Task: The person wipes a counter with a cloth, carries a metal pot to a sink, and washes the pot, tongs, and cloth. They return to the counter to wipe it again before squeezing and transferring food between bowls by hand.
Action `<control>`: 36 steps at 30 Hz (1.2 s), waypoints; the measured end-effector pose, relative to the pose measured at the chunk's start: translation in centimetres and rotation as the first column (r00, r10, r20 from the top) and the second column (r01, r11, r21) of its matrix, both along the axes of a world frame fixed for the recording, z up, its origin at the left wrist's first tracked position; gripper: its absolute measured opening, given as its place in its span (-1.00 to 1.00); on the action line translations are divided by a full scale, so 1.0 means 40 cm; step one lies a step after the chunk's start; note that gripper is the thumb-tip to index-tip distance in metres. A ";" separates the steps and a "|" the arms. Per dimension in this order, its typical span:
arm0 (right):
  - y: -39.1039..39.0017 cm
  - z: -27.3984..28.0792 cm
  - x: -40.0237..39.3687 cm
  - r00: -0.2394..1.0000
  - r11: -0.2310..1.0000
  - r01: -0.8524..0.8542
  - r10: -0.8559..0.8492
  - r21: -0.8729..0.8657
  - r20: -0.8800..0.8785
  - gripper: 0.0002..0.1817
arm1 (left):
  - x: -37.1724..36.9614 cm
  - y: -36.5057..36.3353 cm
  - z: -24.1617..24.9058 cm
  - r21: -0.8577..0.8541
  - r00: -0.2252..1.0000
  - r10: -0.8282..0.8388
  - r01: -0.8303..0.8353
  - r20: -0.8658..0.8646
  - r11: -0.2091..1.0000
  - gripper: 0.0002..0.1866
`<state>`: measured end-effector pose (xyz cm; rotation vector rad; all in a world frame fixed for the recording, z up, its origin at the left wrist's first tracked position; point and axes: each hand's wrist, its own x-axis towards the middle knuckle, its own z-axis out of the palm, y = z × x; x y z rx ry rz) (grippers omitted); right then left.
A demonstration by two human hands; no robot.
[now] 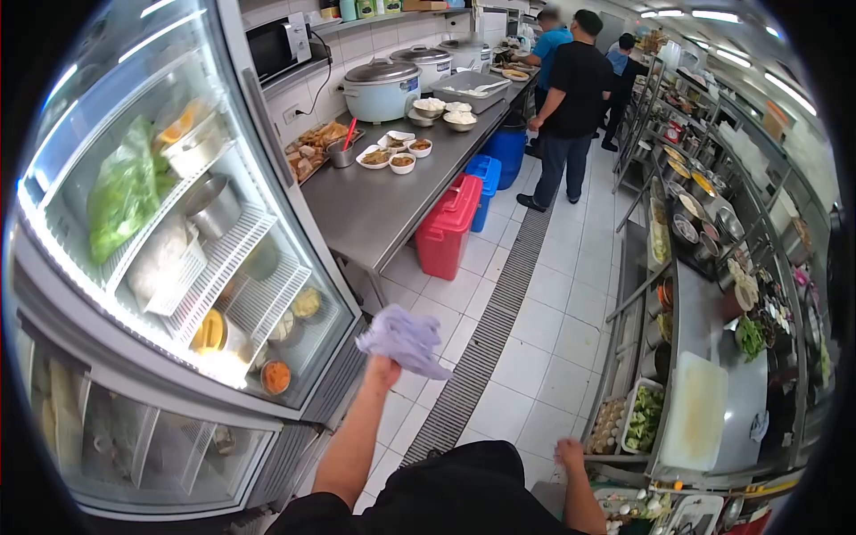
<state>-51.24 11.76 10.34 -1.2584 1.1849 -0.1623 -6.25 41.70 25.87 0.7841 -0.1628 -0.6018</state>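
Observation:
My left hand (383, 371) is closed round a crumpled pale purple cloth (403, 339), held out over the tiled floor beside the glass-door fridge (308, 412). Low at the right, my right hand (569, 453) hangs near a tray of chopped greens (644, 415) and a stack of eggs (607, 424); its fingers look curled, but what they hold, if anything, is too small to make out. Behind the fridge glass are a green bag (123, 192), metal pots and an orange-filled container (275, 376).
A steel counter (392, 209) carries rice cookers (382, 89) and small bowls. Red (448, 227) and blue (484, 183) bins stand beneath. Several people stand farther down the aisle, one in black (575, 89). Shelving and a prep counter with a white board (695, 410) line the right.

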 end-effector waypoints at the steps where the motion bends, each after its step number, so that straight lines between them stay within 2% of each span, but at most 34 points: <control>1: 0.006 -0.069 -0.054 0.987 0.997 0.044 -0.053 -0.061 -0.153 -0.77 | 0.088 -0.013 0.024 0.019 0.999 0.024 -0.023 -0.033 1.000 -0.39; 2: 0.001 -0.146 -0.116 0.988 0.997 0.048 -0.037 0.064 -0.152 -0.81 | 0.163 -0.022 0.060 0.021 0.999 0.050 -0.050 0.020 0.999 -0.47; 3: 0.010 -0.166 -0.153 0.916 0.968 -0.250 0.244 0.022 -0.319 -0.80 | 0.230 -0.028 0.097 0.023 0.995 0.075 -0.077 0.071 0.997 -0.55; 4: 0.019 -0.184 -0.191 0.746 0.845 -0.534 0.474 0.004 -0.467 -0.75 | 0.301 -0.041 0.126 0.105 0.980 0.146 -0.161 0.137 0.981 -0.57; 5: 0.029 -0.193 -0.198 0.647 0.781 -0.621 0.558 0.065 -0.519 -0.76 | 0.377 -0.049 0.146 0.180 0.955 0.209 -0.248 0.210 0.952 -0.60; 6: 0.026 -0.206 -0.183 0.686 0.827 -0.537 0.543 0.167 -0.483 -0.76 | 0.476 -0.051 0.134 0.385 0.761 0.194 -0.509 0.620 0.770 -0.63; 7: 0.021 -0.221 -0.167 0.761 0.878 -0.393 0.477 0.273 -0.440 -0.77 | 0.571 -0.053 0.104 0.401 0.459 -0.007 -0.770 0.889 0.496 -0.65; 8: 0.004 -0.244 -0.143 0.827 0.898 -0.260 0.397 0.354 -0.399 -0.77 | 0.643 -0.053 0.084 0.408 0.461 -0.013 -0.769 0.887 0.492 -0.65; 9: -0.027 -0.282 -0.118 0.879 0.895 -0.157 0.320 0.418 -0.354 -0.77 | 0.711 -0.060 0.075 0.535 0.439 -0.325 -0.781 0.838 0.323 -0.64; 10: -0.061 -0.323 -0.082 0.922 0.881 -0.083 0.246 0.465 -0.301 -0.78 | 0.772 -0.085 0.061 0.594 0.419 -0.601 -0.795 0.681 0.120 -0.62; 11: -0.109 -0.377 -0.039 0.953 0.870 -0.047 0.186 0.491 -0.239 -0.78 | 0.815 -0.119 0.011 0.592 0.415 -0.607 -0.798 0.678 0.115 -0.62; 12: -0.167 -0.431 0.014 0.969 0.870 -0.033 0.149 0.491 -0.198 -0.79 | 0.842 -0.152 -0.064 0.630 0.586 -0.597 -0.758 0.548 -0.166 -0.59; 13: -0.260 -0.341 0.134 0.935 0.913 -0.161 0.263 0.375 -0.239 -0.80 | 0.870 -0.190 -0.113 0.623 0.743 -0.524 -0.653 0.416 -0.431 -0.57; 14: -0.346 -0.179 0.297 0.881 0.923 -0.288 0.359 0.254 -0.308 -0.80 | 0.877 -0.238 -0.116 0.625 0.746 -0.527 -0.649 0.408 -0.434 -0.57; 15: -0.424 -0.154 0.389 0.965 0.959 -0.054 0.121 0.278 -0.232 -0.78 | 0.863 -0.296 -0.105 0.512 0.681 -0.563 -0.729 0.469 -0.455 -0.55; 16: -0.514 -0.144 0.469 0.981 0.979 -0.042 0.079 0.201 -0.179 -0.70 | 0.859 -0.358 -0.102 0.393 0.609 -0.597 -0.793 0.522 -0.465 -0.53; 17: -0.589 -0.082 0.577 0.982 0.993 -0.017 0.039 0.121 -0.183 -0.71 | 0.900 -0.420 -0.099 0.408 0.619 -0.596 -0.786 0.512 -0.465 -0.53; 18: -0.644 -0.006 0.684 0.986 0.998 0.010 0.001 0.064 -0.169 -0.71 | 0.967 -0.486 -0.084 0.611 0.716 -0.666 -0.627 0.209 -0.483 -0.56; 20: -0.752 0.088 0.864 0.987 1.000 0.027 -0.026 0.004 -0.158 -0.71 | 1.031 -0.604 -0.086 0.674 0.651 -0.749 -0.609 0.123 -0.419 -0.59; 21: -0.803 0.105 0.934 0.989 0.999 -0.025 0.021 -0.026 -0.144 -0.71 | 1.048 -0.670 -0.096 0.550 0.547 -0.765 -0.775 0.339 -0.310 -0.61; 23: -0.865 0.115 1.029 0.986 0.995 -0.080 0.071 -0.056 -0.148 -0.72 | 1.158 -0.794 -0.149 0.563 0.487 -0.743 -0.807 0.459 -0.181 -0.62; 25: -0.903 0.115 1.114 0.988 0.995 -0.073 0.064 -0.061 -0.140 -0.73 | 1.240 -0.920 -0.107 0.606 0.469 -0.767 -0.784 0.438 -0.134 -0.60; 26: -0.906 0.103 1.140 0.986 0.997 -0.068 0.061 -0.041 -0.154 -0.73 | 1.301 -0.977 -0.155 0.485 0.354 -0.720 -0.874 0.597 -0.028 -0.72; 28: -0.899 0.039 1.154 0.978 0.998 -0.052 0.057 0.026 -0.201 -0.73 | 1.408 -1.096 -0.193 0.356 0.238 -0.641 -0.933 0.730 0.058 -0.78; 29: -0.882 0.015 1.148 0.969 0.995 -0.045 0.065 0.091 -0.240 -0.72 | 1.439 -1.151 -0.163 0.476 0.331 -0.697 -0.880 0.636 0.015 -0.70; 31: -0.833 0.008 1.137 0.922 0.970 -0.087 0.165 0.228 -0.350 -0.71 | 1.528 -1.259 -0.134 0.592 0.420 -0.739 -0.805 0.527 -0.035 -0.56; 33: -0.799 0.026 1.159 0.846 0.917 -0.045 0.246 0.397 -0.472 -0.73 | 1.620 -1.352 -0.137 0.421 0.308 -0.531 -0.901 0.790 0.103 -0.58; 34: -0.781 0.052 1.172 0.826 0.921 -0.068 0.267 0.384 -0.495 -0.74 | 1.662 -1.385 -0.131 0.436 0.320 -0.533 -0.894 0.783 0.105 -0.58; 36: -0.778 0.109 1.207 0.825 0.920 -0.038 0.250 0.391 -0.507 -0.73 | 1.748 -1.445 -0.105 0.618 0.507 -0.657 -0.783 0.558 -0.079 -0.59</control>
